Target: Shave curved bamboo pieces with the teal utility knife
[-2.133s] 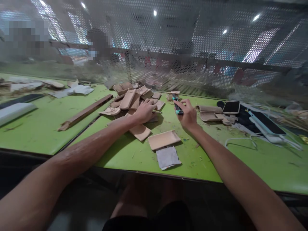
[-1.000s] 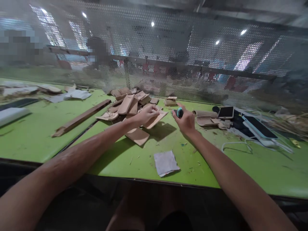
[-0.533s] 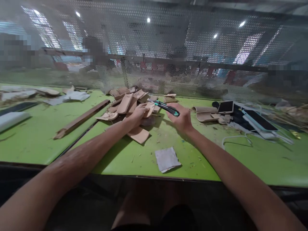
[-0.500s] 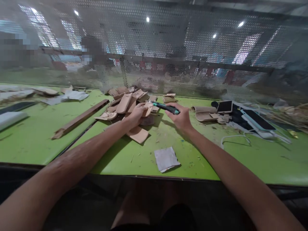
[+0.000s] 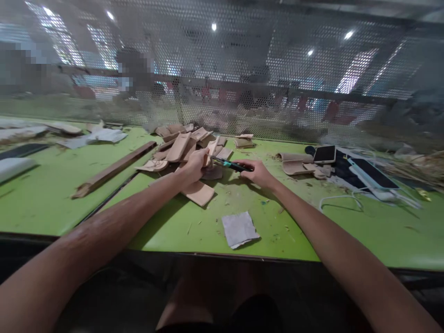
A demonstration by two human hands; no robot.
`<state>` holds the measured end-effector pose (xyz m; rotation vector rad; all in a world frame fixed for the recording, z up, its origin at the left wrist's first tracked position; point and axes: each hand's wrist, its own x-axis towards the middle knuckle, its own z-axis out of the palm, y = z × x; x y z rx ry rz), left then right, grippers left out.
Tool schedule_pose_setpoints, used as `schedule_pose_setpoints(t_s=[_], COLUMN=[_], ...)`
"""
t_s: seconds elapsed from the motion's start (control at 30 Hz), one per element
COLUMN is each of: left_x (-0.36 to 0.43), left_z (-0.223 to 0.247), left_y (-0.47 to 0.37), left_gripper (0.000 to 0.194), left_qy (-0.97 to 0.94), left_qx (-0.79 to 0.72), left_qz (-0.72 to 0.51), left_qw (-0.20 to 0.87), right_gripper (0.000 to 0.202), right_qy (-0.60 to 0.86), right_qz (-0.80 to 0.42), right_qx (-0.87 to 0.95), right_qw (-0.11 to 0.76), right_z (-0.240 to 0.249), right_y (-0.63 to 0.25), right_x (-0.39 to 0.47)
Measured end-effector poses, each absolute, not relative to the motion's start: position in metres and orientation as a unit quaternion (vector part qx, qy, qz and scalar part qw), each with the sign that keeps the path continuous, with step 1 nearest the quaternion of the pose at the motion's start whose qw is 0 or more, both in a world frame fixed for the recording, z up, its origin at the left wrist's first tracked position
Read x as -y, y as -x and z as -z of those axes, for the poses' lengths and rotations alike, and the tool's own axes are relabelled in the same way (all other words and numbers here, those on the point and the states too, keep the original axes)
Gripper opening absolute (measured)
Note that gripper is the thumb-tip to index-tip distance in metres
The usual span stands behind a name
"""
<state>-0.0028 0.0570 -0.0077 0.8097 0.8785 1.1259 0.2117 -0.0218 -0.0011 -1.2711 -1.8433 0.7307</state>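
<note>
My left hand point(image 5: 194, 167) is closed on a pale curved piece of wood point(image 5: 212, 147), which it holds tilted up in front of the pile. In my right hand point(image 5: 259, 175) is a black and green utility knife point(image 5: 229, 163), fingers wrapped round its handle. The knife points left and its front end meets the held piece; the exact contact is too small to make out. Behind and under my left hand lies a heap of similar wood pieces point(image 5: 178, 147). One flat piece point(image 5: 199, 193) lies just below that hand.
A grey square of sandpaper or cloth point(image 5: 240, 230) lies near the front edge. To the left is a long wooden strip point(image 5: 114, 171). Two phones, one dark point(image 5: 324, 154) and one pale-edged point(image 5: 373, 173), lie right with a white cable point(image 5: 340, 198). Perforated mesh point(image 5: 222, 92) stands behind the green table point(image 5: 294, 231).
My right hand has dropped slightly and turned, bringing the knife lower. The wood piece in my left hand is now tilted more upright.
</note>
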Motion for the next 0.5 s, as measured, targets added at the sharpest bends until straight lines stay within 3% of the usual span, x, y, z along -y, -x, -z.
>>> schedule_pose_setpoints(t_s=[0.23, 0.5], left_x=[-0.047, -0.043], left_z=[0.0, 0.004], left_y=[0.0, 0.005], left_gripper=[0.033, 0.033], left_qy=[-0.405, -0.516], left_qx=[-0.429, -0.325], left_qz=[-0.501, -0.463], left_qw=[0.633, 0.643], right_gripper=[0.041, 0.041], right_qy=[0.484, 0.475], right_qz=[-0.222, -0.163], right_qx=[0.747, 0.752], right_qw=[0.398, 0.426], right_z=[0.003, 0.014], right_y=[-0.211, -0.212], right_x=[0.021, 0.014])
